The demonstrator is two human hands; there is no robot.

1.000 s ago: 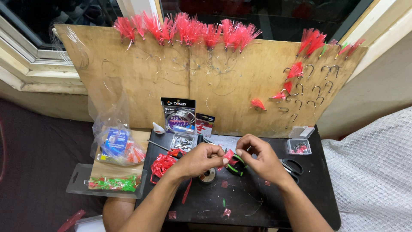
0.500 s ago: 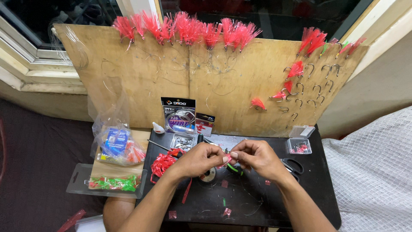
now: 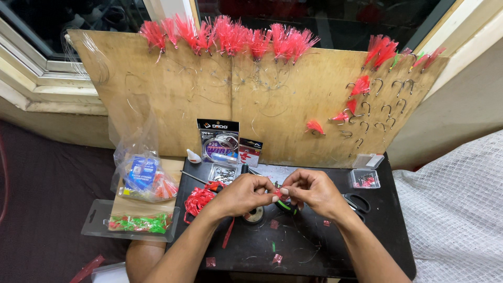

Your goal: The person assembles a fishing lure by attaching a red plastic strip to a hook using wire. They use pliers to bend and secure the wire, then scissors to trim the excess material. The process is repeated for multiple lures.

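Since hands closed: red lure (image 3: 277,193) pinched.

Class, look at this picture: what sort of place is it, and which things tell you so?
Probably a home bench for making fishing lures: a board hung with red feathered hooks and bare hooks, and both hands pinching a small red piece over a black tray.

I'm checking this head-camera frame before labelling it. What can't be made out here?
- Small red piece pinched between left hand and right hand: fingertips cover most of it.
- Scissors: right wrist hides the blades.
- Fine line: too thin to trace.
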